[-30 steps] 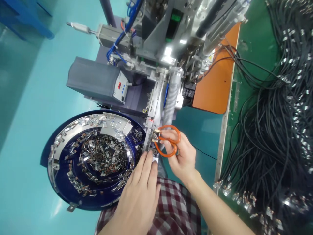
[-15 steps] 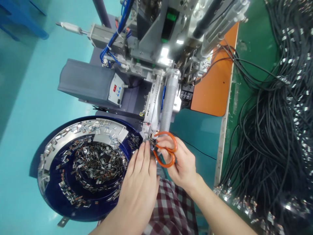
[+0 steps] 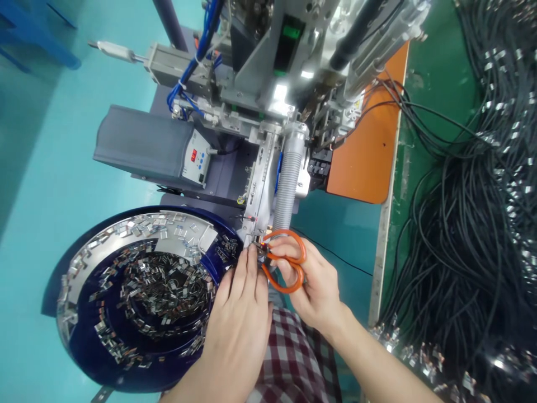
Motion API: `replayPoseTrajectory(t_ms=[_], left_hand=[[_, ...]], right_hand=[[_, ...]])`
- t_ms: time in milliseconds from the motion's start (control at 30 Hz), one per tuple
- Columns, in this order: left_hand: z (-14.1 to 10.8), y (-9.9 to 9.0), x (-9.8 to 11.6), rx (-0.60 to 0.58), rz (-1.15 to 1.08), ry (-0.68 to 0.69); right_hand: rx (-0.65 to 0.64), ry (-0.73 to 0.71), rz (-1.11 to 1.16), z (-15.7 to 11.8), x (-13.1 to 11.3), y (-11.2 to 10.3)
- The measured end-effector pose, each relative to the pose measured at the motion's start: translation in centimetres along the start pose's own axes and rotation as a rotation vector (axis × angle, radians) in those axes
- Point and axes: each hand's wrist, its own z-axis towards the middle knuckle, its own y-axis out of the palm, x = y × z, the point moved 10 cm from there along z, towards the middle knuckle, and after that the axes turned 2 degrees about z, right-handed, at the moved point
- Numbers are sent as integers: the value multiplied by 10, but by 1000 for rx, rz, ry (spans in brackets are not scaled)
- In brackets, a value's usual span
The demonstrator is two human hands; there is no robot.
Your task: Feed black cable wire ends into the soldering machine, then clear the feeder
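Note:
My right hand [image 3: 314, 280] grips small orange-handled scissors [image 3: 295, 261], with fingers through and around the loops. The dark blades point left, to the near end of a metal feed rail [image 3: 260, 182]; their tips are partly lost among small parts there. My left hand [image 3: 241, 319] lies palm down with its fingers stretched out, and the fingertips rest at that same rail end, close beside the blades. What lies under those fingertips is hidden. Left of my left hand, a dark blue feeder bowl [image 3: 78, 330] holds a heap of small shiny metal pieces [image 3: 172, 285].
A ribbed grey hose [image 3: 289, 173] runs beside the rail up to the machine [image 3: 255, 84]. A grey control box [image 3: 145, 148] with a red display stands at the left. Right are an orange board [image 3: 361, 173] and a green table [image 3: 423, 129] heaped with black cables [image 3: 453, 240].
The view has shifted slightly, so the bowl and control box appear a little further left and lower. Both hands stay at the rail end, and the scissors have barely moved.

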Motion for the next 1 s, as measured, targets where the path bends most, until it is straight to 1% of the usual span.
replayPoseTrajectory(t_ms=[100,233,300,467,600,767,933,1000], left_hand=[[1,-3,-1,30,-8,-22],[2,-4,-5,42,-3,-68],[3,-4,-4,38,8,-54],[4,-2,-1,16,33,-27],[4,-2,1,21,36,-22],[7,-4,-1,17,25,-15],[9,-4,-2,7,22,-18],[8,-3,-1,2,25,-14]], right_hand=[[19,12,4,1,1,-2],[61,43,-2,1,4,-5],[88,59,3,0,6,-6],[138,150,52,-3,15,-10],[138,100,14,-1,9,-11],[128,78,7,0,7,-11],[154,59,-29,4,8,-14],[142,37,-43,7,8,-12]])
